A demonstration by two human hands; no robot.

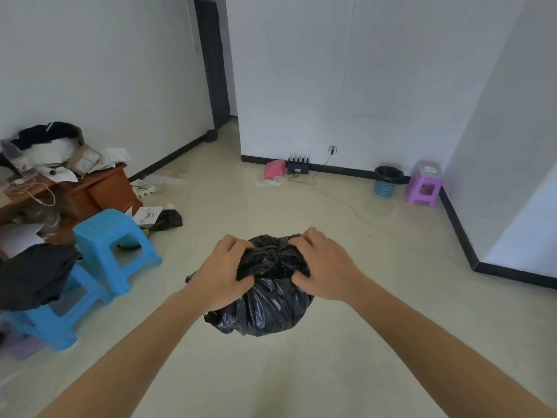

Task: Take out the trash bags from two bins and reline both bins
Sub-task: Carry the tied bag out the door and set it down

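I see the black trash bag [265,300] right in the middle. It is full and round, and it is held up over the floor [301,372]. The left hand [223,273] grabs the bunched top of the bag from the left, with its fingers curled tight into the plastic. The right hand [325,267] grabs the top from the right in the same way. The hands are close together, with the scrunched neck of the bag between them. Two bare arms reach in from the bottom corners.

The floor is pale, smooth and a bit shiny. On the left stands a blue stool [114,242], and a second blue stool [54,315] is closer to me. A dark heap [33,276] lies on the second one; I cannot tell if it is cloth or plastic. Behind them is a brown desk [99,191] piled with papers, boxes and clothes. A small black bag [170,218] lies on the floor by the desk, among loose papers.

Far off by the back wall [346,86], a blue bin [384,187] with a black liner stands just beside a purple stool [423,188]. Further left along that wall are a pink packet [275,168] and a black box [297,166]. A thin wire [340,200] runs across the floor. The walls are white with a black strip at the bottom. A dark doorway [212,61] opens at the back.
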